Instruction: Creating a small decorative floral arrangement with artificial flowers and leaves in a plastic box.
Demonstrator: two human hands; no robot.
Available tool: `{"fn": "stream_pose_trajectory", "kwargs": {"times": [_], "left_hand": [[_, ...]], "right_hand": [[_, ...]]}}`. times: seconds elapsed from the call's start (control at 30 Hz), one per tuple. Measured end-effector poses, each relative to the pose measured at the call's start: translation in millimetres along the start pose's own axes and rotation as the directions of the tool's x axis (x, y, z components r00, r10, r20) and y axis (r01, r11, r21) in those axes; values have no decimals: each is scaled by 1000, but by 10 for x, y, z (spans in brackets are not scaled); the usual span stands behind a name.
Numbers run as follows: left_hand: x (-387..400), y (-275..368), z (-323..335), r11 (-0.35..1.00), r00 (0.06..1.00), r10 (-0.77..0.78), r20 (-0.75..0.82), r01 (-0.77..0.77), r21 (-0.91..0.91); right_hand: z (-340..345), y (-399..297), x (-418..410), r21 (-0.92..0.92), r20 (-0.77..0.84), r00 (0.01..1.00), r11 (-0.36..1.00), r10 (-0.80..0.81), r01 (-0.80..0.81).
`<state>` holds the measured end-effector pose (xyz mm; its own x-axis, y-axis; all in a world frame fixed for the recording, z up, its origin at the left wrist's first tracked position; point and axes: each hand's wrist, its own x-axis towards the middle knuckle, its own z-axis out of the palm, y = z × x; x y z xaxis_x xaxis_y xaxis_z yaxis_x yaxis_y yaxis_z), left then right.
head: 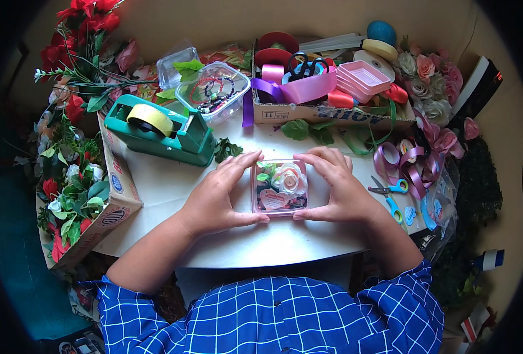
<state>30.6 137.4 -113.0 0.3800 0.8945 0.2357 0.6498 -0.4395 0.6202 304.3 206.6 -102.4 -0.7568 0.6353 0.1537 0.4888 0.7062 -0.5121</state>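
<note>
A small square box (281, 213) with a clear top and pinkish sides sits on the white table in front of me. Inside it are a cream artificial rose (290, 179), green leaves (263, 175), a pink heart-shaped tag (273, 200) bearing writing, and dark and red beads. My left hand (215, 194) holds the box's left side, thumb at the near corner and fingers at the far one. On the opposite side, my right hand (345, 190) grips it the same way. The box's underside is hidden.
A green tape dispenser (159, 137) and a plastic tub of beaded bracelets (215, 90) stand beyond my left hand. Behind is a cardboard box (332, 116) of ribbons. Blue-handled scissors (398, 186) and pink ribbon rolls (387, 157) lie right; a flower-filled carton (126, 177) stands left.
</note>
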Motion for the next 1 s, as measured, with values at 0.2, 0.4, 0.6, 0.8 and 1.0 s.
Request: {"fn": "stream_pose_trajectory", "kwargs": {"times": [0.2,0.4,0.6,0.8,1.0], "left_hand": [[-41,-105,-23,998,999,31,44,-28,-63],[-34,-102,-41,986,999,27,19,-23,-164],[-32,-88,4,994,999,14,43,-10,-105],[-38,-60,-2,998,999,30,41,-27,-57],[-54,-80,7,999,998,18,56,-15,-46]], "right_hand": [[-1,-18,9,-15,3,1000,1000,12,-12],[-17,-16,8,-10,0,1000,1000,16,-16],[0,-6,16,-6,-6,1000,1000,18,-18],[-23,-13,16,-26,5,999,999,33,-33],[-17,-2,18,-23,11,999,999,35,-35]]}}
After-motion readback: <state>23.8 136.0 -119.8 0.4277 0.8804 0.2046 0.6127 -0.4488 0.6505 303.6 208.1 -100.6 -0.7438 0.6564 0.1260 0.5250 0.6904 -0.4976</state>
